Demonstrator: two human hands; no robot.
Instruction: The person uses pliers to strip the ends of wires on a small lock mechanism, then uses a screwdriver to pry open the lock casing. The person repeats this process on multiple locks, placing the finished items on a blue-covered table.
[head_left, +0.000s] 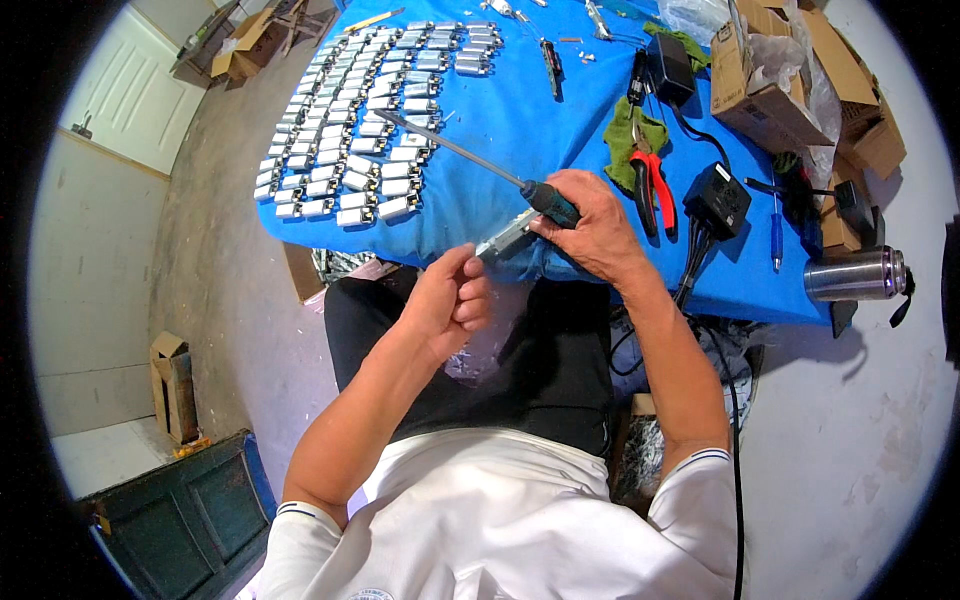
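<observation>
Small silvery metal part [507,238] sits at the near edge of the blue worktop [500,130], pinched at its far end by the fingers of the right hand [590,228]. The same hand grips the dark blue-green handle of a long screwdriver [470,160], whose thin shaft runs away toward 10 o'clock over the cloth. How the fingers close beneath the handle is hidden by the back of the hand.

The left hand [450,298] hovers at 7 o'clock of the part, just beside it, fingers curled in toward the thumb; whether they pinch anything tiny cannot be told.

At 11 o'clock of the hands, rows of like silvery parts [360,130] lie in a grid across the worktop. At 2 o'clock lie red-handled pliers [652,185] on a green rag [625,135], then a black power adapter [717,198], its cables dropping over the edge. A steel flask [855,275] lies at 3 o'clock, partly off the cloth. Cardboard boxes [770,80] with clear plastic fill the 1 o'clock corner, their contents unreadable.
</observation>
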